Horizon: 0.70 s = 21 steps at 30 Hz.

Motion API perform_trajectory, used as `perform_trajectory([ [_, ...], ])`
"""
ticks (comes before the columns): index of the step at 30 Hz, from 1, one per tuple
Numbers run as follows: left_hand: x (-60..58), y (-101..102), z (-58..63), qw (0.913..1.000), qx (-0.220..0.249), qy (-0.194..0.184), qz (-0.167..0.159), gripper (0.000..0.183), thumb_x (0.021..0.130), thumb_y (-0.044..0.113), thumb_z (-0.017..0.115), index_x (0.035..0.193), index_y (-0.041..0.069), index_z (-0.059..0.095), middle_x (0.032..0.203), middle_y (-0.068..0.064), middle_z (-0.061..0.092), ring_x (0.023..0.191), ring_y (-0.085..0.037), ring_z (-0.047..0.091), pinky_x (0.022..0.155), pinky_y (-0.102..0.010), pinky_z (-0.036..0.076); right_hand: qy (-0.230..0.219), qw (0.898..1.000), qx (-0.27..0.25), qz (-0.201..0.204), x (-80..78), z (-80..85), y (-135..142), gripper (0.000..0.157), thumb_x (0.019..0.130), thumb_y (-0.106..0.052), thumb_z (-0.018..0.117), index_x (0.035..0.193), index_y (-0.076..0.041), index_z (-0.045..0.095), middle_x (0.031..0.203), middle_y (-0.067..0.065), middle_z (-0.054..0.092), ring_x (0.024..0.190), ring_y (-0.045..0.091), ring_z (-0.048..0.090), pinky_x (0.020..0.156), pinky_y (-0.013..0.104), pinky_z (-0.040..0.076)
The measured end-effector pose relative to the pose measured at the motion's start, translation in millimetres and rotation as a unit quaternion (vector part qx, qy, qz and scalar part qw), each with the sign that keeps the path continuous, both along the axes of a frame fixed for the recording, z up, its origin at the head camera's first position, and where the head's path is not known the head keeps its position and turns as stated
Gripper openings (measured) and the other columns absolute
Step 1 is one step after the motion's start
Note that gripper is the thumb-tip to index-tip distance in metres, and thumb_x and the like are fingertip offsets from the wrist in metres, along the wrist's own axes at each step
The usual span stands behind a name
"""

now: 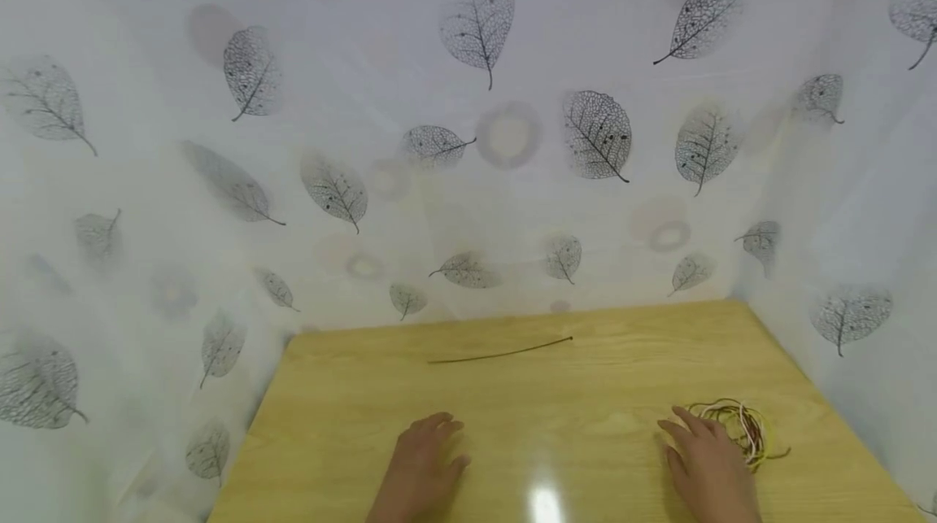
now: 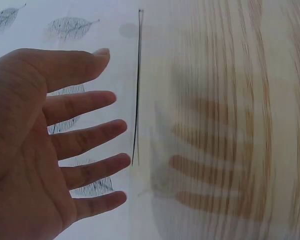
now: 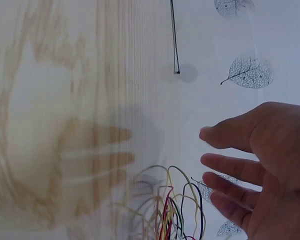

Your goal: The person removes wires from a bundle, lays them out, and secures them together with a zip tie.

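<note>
A thin black cable tie (image 1: 505, 355) with a small head at its right end lies towards the back of the wooden table. It also shows in the left wrist view as a long dark strip (image 2: 138, 85). My left hand (image 1: 424, 466) is over the front left of the table, fingers spread and holding nothing. On the right, my right hand (image 1: 706, 466) is beside a loose coil of thin wires (image 1: 752, 429), its fingers overlapping the coil's left edge in the head view. Yellow, red, black and green strands (image 3: 170, 212) stand out in the right wrist view.
A pale sheet (image 1: 381, 35) printed with dark leaf shapes encloses the table (image 1: 351, 393) at the back and both sides. The tabletop is glossy and reflects both hands and a bright light near its front.
</note>
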<state>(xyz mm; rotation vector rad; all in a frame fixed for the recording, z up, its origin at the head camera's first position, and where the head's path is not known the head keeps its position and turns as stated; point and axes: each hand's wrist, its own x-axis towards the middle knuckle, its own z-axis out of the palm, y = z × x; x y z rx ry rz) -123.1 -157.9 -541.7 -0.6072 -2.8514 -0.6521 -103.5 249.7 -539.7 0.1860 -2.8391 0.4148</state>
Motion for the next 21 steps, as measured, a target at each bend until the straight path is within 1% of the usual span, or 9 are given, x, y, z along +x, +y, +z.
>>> perform_trajectory([
  [4, -0.1, 17.2, 2.5, 0.9993, 0.006, -0.017, -0.033, 0.035, 0.089, 0.03, 0.069, 0.118, 0.01, 0.067, 0.124, -0.008, 0.064, 0.113, -0.031, 0.057, 0.09, -0.055, 0.046, -0.046, 0.999, 0.018, -0.009, 1.0, -3.6, 7.1, 0.039, 0.071, -0.013, 0.083, 0.108, -0.007, 0.073, 0.12, 0.027, 0.063, 0.095, 0.051, 0.057, 0.07, 0.067, 0.049],
  [6, 0.0, 26.9, 4.7, 0.9984, -0.001, -0.027, -0.049, 0.033, 0.09, 0.03, 0.068, 0.118, 0.012, 0.067, 0.123, -0.005, 0.064, 0.112, -0.028, 0.058, 0.091, -0.055, 0.046, -0.065, 0.998, 0.019, -0.01, 1.7, -5.0, 8.7, 0.039, 0.069, -0.012, 0.084, 0.106, -0.006, 0.073, 0.115, 0.025, 0.066, 0.09, 0.049, 0.059, 0.07, 0.064, 0.05],
  [9, 1.3, 40.9, 8.9, 0.9967, -0.018, -0.033, -0.072, 0.032, 0.091, 0.03, 0.066, 0.118, 0.014, 0.067, 0.122, -0.002, 0.065, 0.112, -0.025, 0.059, 0.093, -0.054, 0.045, -0.065, 0.998, 0.003, -0.016, 2.3, -7.1, 7.6, 0.039, 0.066, -0.004, 0.085, 0.104, -0.005, 0.073, 0.104, 0.02, 0.069, 0.083, 0.043, 0.062, 0.068, 0.058, 0.053],
  [12, 2.3, 53.8, 10.9, 0.9945, -0.034, -0.014, -0.098, 0.028, 0.091, 0.024, 0.067, 0.118, 0.015, 0.067, 0.122, 0.0, 0.065, 0.11, -0.022, 0.06, 0.092, -0.05, 0.046, -0.031, 0.999, -0.022, -0.021, 2.1, -7.6, 4.0, 0.036, 0.064, 0.007, 0.082, 0.097, -0.004, 0.074, 0.095, 0.015, 0.07, 0.079, 0.038, 0.063, 0.067, 0.054, 0.053],
  [15, 0.9, 65.9, 12.1, 0.9916, -0.046, 0.011, -0.12, 0.027, 0.09, 0.015, 0.068, 0.116, 0.017, 0.068, 0.118, 0.004, 0.067, 0.106, -0.017, 0.061, 0.093, -0.047, 0.047, 0.039, 0.998, -0.048, -0.02, 0.3, -6.9, 0.4, 0.035, 0.061, 0.013, 0.081, 0.091, -0.003, 0.075, 0.091, 0.014, 0.07, 0.077, 0.036, 0.064, 0.064, 0.052, 0.054],
  [17, -3.4, 75.1, 13.3, 0.9885, -0.055, 0.029, -0.138, 0.029, 0.088, 0.009, 0.068, 0.115, 0.019, 0.069, 0.116, 0.006, 0.068, 0.104, -0.014, 0.062, 0.092, -0.045, 0.047, 0.089, 0.994, -0.068, -0.018, -1.8, -5.3, -0.6, 0.036, 0.059, 0.015, 0.081, 0.091, -0.001, 0.075, 0.092, 0.016, 0.069, 0.073, 0.035, 0.064, 0.06, 0.051, 0.055],
  [18, -6.3, 80.7, 14.8, 0.9867, -0.059, 0.032, -0.148, 0.03, 0.088, 0.007, 0.068, 0.115, 0.02, 0.069, 0.115, 0.008, 0.068, 0.103, -0.013, 0.062, 0.092, -0.044, 0.047, 0.107, 0.991, -0.078, -0.019, -2.9, -4.1, -0.7, 0.038, 0.058, 0.015, 0.081, 0.093, 0.0, 0.074, 0.093, 0.017, 0.068, 0.071, 0.034, 0.064, 0.058, 0.049, 0.055],
  [20, -14.4, 94.5, 17.7, 0.9822, -0.06, 0.037, -0.174, 0.031, 0.087, 0.005, 0.068, 0.114, 0.02, 0.07, 0.113, 0.009, 0.069, 0.102, -0.01, 0.062, 0.091, -0.039, 0.049, 0.126, 0.987, -0.093, -0.028, -5.0, -1.5, -0.4, 0.042, 0.058, 0.016, 0.081, 0.096, 0.003, 0.073, 0.092, 0.019, 0.068, 0.067, 0.033, 0.065, 0.054, 0.048, 0.055],
  [21, -18.8, 102.7, 18.8, 0.9795, -0.061, 0.038, -0.188, 0.031, 0.087, 0.005, 0.068, 0.114, 0.02, 0.07, 0.113, 0.009, 0.069, 0.102, -0.009, 0.063, 0.091, -0.036, 0.05, 0.123, 0.987, -0.098, -0.034, -5.7, -0.1, -0.1, 0.042, 0.059, 0.017, 0.081, 0.098, 0.003, 0.073, 0.091, 0.019, 0.069, 0.066, 0.033, 0.065, 0.053, 0.048, 0.055],
])
